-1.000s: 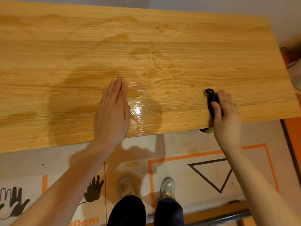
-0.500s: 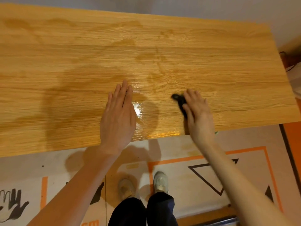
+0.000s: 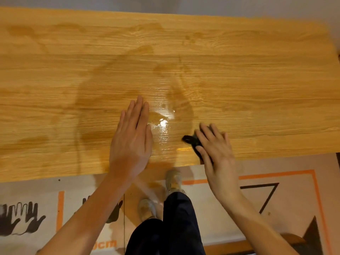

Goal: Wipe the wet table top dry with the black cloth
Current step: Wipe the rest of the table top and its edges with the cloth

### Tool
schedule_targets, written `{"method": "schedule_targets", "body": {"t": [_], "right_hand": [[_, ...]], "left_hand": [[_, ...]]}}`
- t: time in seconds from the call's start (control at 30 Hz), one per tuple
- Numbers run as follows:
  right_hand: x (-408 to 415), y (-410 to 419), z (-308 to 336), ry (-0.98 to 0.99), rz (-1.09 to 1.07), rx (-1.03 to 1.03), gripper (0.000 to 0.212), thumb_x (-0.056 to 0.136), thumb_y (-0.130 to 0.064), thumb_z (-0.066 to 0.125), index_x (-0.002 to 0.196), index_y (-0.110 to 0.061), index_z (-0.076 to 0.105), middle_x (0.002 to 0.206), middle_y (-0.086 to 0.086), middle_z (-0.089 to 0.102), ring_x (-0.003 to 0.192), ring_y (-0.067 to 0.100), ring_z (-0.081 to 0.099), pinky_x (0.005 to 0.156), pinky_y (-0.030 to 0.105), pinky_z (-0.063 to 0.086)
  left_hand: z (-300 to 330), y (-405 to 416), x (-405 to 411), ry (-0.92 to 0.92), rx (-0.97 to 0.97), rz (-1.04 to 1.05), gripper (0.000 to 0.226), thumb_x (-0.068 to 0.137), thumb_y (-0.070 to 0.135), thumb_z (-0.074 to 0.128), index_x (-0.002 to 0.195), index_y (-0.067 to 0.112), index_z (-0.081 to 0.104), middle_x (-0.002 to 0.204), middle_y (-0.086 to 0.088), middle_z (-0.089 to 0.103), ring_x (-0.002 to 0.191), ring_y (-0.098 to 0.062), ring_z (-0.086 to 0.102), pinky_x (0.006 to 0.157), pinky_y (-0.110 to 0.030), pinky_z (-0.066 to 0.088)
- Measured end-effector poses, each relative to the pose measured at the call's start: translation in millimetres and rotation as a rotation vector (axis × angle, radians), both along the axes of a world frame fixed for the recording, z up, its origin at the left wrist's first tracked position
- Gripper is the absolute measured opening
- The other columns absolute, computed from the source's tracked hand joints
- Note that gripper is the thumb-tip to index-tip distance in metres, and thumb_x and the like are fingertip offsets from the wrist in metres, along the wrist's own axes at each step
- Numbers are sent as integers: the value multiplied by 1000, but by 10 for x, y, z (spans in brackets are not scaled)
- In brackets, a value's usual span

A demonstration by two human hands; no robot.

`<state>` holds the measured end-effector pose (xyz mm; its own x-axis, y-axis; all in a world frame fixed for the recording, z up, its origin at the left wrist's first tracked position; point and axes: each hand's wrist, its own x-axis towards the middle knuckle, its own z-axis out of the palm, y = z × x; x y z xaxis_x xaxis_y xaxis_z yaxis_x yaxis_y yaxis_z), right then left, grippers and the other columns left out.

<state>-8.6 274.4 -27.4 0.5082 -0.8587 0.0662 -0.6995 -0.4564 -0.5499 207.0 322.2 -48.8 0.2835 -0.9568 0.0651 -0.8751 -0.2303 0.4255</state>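
A: Where are the hands?

B: The left hand (image 3: 131,140) lies flat, palm down, fingers straight and together, pressing on the light wood-grain table top (image 3: 239,74) near its front edge and holding nothing; the right hand (image 3: 215,150) sits just beside it to the right, fingers spread and nearly straight, pressing down on the small crumpled black cloth (image 3: 192,141).

A: How much of the cloth shows?

B: Only a dark bunch poking out from under the fingers on the side towards the left hand, and a strip along the thumb; the rest is covered by the palm; it is blurred.

A: And between the hands?

B: A shiny wet patch (image 3: 162,126) glints between them, closer to the left hand; duller damp stains spread beyond the fingertips and off to the left.

A: Below the wrists?

B: Dark trousers, pale shoes (image 3: 173,179), and a floor mat (image 3: 294,203) printed with orange lines, a black triangle and black hand shapes.
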Motion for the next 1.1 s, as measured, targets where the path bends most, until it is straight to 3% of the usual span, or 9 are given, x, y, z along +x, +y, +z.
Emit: {"method": "schedule_targets", "body": {"t": [0.23, 0.33, 0.43, 0.5, 0.67, 0.83, 1.0, 1.1], "right_hand": [[659, -1192, -51, -11, -46, -11, 38, 101, -20, 44, 137, -11, 53, 147, 4, 46, 144, 23, 30, 120, 38, 9], [561, -988, -60, -21, -30, 17, 38, 102, -22, 43, 138, -12, 52, 148, 3, 46, 145, 21, 28, 123, 38, 8], [200, -299, -60, 9, 126, 11, 41, 105, -30, 32, 135, -13, 54, 146, 4, 47, 145, 23, 29, 117, 50, 20], [62, -68, -80, 12, 184, 14, 42, 106, -33, 31, 134, -14, 55, 147, 1, 47, 144, 23, 30, 117, 51, 22], [583, -643, -132, 86, 259, -92, 38, 98, -27, 42, 132, -14, 57, 143, 2, 52, 140, 24, 36, 118, 45, 24], [1143, -1127, -173, 137, 146, -116, 41, 98, -26, 38, 130, -12, 59, 141, 5, 53, 137, 27, 42, 117, 44, 19], [445, -186, -35, 142, 240, -54, 49, 89, -20, 63, 136, -16, 51, 150, 2, 43, 144, 23, 30, 117, 45, 22], [424, -187, -82, 129, 282, -75, 62, 80, -18, 78, 135, -16, 50, 148, 2, 45, 143, 23, 32, 115, 45, 26]], "left_hand": [[16, 7, -6, -8, -15, 4, 51, 107, 17, 33, 156, 4, 30, 166, -9, 24, 155, -23, 19, 127, -41, 17], [39, 12, 8, 79, -4, 6, 52, 106, 16, 36, 156, 4, 30, 167, -8, 23, 156, -22, 16, 128, -39, 14], [80, 9, -2, 97, 11, 14, 53, 105, 15, 38, 156, 4, 31, 167, -8, 24, 156, -21, 15, 127, -40, 15], [95, -7, -1, 73, 38, 29, 53, 105, 16, 36, 157, 6, 30, 167, -5, 22, 157, -19, 14, 128, -37, 13], [98, -27, -10, 64, 39, 22, 54, 102, 15, 33, 155, 3, 32, 166, -8, 25, 156, -21, 19, 128, -39, 13], [94, -19, -14, 53, 58, 27, 54, 103, 15, 33, 156, 3, 31, 166, -8, 24, 156, -21, 18, 128, -37, 12], [72, -11, -5, 57, 85, 44, 54, 104, 17, 31, 156, 4, 31, 166, -8, 25, 156, -21, 18, 128, -35, 10], [80, -29, 2, 80, 91, 41, 53, 105, 17, 32, 156, 4, 30, 167, -7, 23, 156, -20, 18, 128, -36, 10]]}}
